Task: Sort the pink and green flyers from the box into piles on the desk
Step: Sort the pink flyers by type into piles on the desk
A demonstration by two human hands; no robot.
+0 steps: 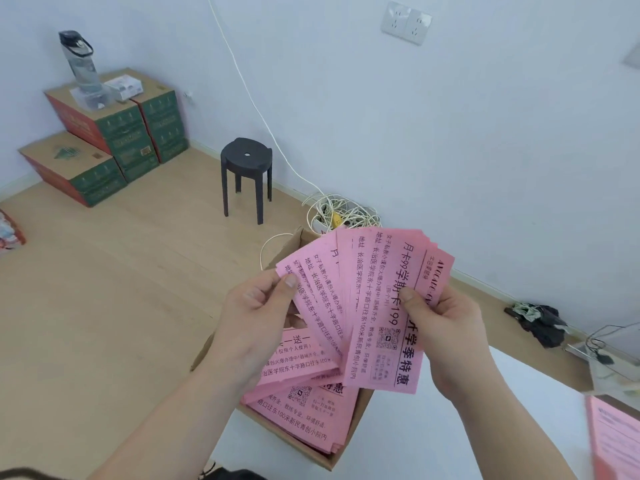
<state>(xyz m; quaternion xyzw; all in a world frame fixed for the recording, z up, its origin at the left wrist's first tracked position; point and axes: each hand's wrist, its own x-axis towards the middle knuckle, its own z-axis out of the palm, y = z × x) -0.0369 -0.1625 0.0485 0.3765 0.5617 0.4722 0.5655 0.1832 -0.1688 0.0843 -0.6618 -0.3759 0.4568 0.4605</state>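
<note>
A fan of pink flyers, printed in black Chinese text with QR codes, is held up directly above an open cardboard box. The left hand pinches the fan's left edge, thumb on the front and fingers curled behind. The right hand grips the fan's right side the same way, thumb pressed on the top sheet. Inside the box lie more pink sheets, stacked loosely and askew. The box stands at the left edge of a white table; whether it rests on the table or on the floor beside it cannot be told. Right of the box, at the frame's lower corner, is a blurred pink pile. Just behind the box a tangle of white cable lies against the wall, one strand running up it. Further behind the box, to the left, a black stool stands on the wooden floor. Far left of the box, cartons are stacked in the corner with a bottle on top. High on the wall above the box is a double socket
</note>
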